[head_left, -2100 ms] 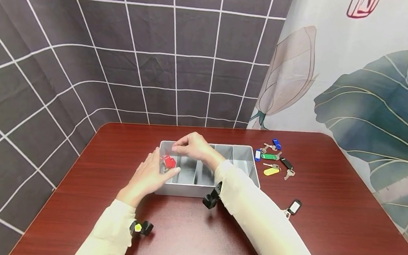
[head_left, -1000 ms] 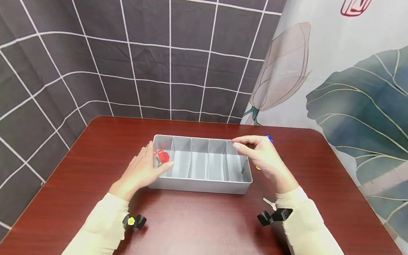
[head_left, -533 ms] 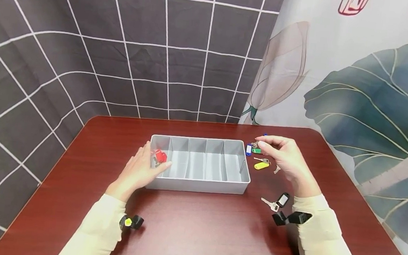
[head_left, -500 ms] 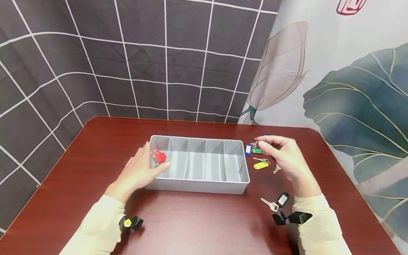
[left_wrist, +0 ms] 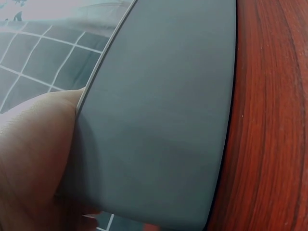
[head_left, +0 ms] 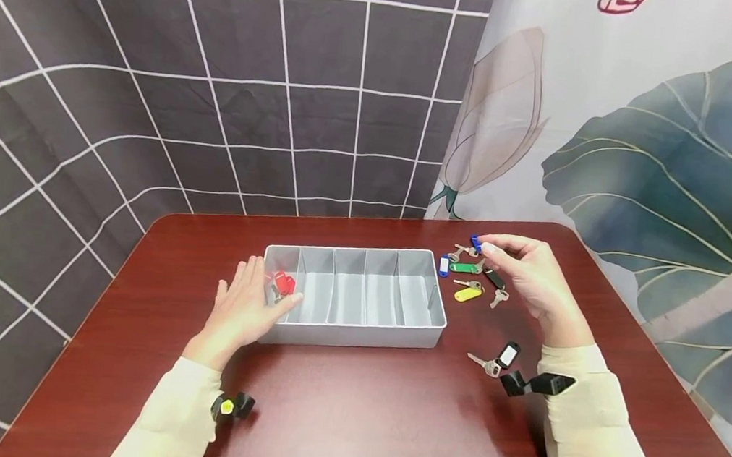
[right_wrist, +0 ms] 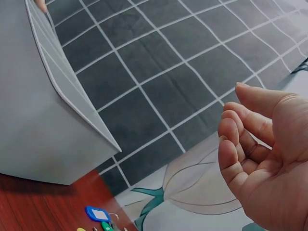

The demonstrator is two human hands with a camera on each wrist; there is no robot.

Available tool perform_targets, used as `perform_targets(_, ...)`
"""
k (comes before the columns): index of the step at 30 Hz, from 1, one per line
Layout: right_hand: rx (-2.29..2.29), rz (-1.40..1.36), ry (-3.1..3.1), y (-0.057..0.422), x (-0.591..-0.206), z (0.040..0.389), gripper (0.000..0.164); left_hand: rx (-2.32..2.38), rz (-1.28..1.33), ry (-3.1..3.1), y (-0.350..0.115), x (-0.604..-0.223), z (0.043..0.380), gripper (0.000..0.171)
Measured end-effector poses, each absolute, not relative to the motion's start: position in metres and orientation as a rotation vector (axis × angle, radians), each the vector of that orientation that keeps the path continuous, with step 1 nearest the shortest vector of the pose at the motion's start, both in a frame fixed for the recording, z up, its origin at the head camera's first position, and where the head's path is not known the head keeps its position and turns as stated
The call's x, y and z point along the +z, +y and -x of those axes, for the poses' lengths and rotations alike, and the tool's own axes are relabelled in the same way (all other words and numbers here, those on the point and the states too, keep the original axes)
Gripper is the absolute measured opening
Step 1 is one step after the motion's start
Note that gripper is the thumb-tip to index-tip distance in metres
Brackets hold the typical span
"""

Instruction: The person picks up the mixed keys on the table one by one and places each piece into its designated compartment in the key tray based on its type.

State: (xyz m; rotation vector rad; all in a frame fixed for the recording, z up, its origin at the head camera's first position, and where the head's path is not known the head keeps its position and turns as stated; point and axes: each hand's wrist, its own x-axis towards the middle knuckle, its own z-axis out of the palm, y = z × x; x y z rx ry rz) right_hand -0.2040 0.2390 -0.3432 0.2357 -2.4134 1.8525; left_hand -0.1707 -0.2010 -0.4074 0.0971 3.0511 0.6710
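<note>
My left hand [head_left: 237, 312] rests at the left end of a grey divided tray [head_left: 356, 335]. Its fingers lie fairly straight along the end, and the thumb reaches over the front rim. Red key tags [head_left: 284, 283] with keys lie in the leftmost compartment. My right hand [head_left: 534, 279] hovers beyond the tray's right end with loosely bent fingers; the right wrist view shows nothing between them. Its fingertips are nearest a blue key tag [head_left: 475, 244] at the back. Around it lie another blue tag [head_left: 444, 266], a green tag [head_left: 463, 268], a yellow tag [head_left: 468, 294] and a black tag [head_left: 494, 278].
Another black key tag [head_left: 508, 355] with a key [head_left: 483, 364] lies nearer the front, beside the right wrist. The dark red table [head_left: 349, 416] ends at the back by a grey checked curtain [head_left: 323, 123] and a leaf-patterned curtain [head_left: 666, 160].
My right hand has moved from above the tray's left compartments to the right, over the key tags. The left hand remains at the tray's left end. The head view has shifted slightly.
</note>
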Motion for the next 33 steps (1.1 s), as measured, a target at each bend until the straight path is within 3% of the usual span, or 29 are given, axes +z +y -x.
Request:
perform_targets(22,1.748,-0.103,-2.456,0.273,-0.363,0.219,0.044,0.543,-0.130,3.155,-0.198,-0.410,0.170,0.116)
perform_targets(33,1.614,0.009,-2.653,0.289,-0.392,0.231,0.058,0.529,-0.178,3.189,-0.199,-0.411,0.168,0.112)
